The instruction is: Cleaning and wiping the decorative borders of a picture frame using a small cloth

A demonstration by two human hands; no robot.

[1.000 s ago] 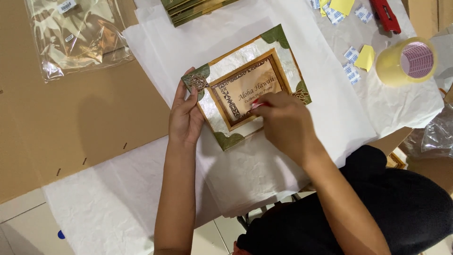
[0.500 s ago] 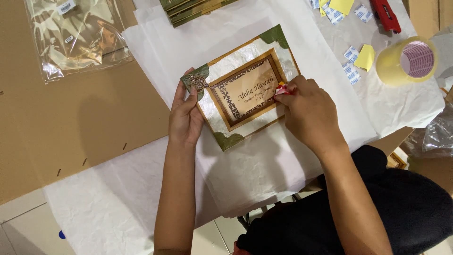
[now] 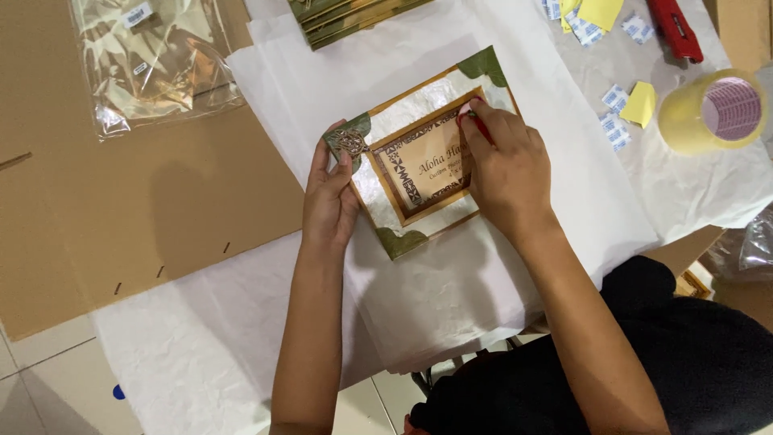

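Head view shows a picture frame [image 3: 419, 165] lying flat on sheets of white tissue paper [image 3: 499, 266] that cover the desk. Its border is pale with green corners, and a gold inner edge goes around a brown printed card. The left hand [image 3: 330, 197] rests on the left side of the frame, fingers flat and spread, with the fingertips near a small metal ornament [image 3: 351, 142] on the upper left corner; this grip is not closed on anything. The right hand [image 3: 507, 169] lies over the right side of the frame, and its grip is closed on a thin red tool [image 3: 475, 122] at the upper right corner of the gold edge. A tape roll [image 3: 713, 111] stands well apart, to the right.
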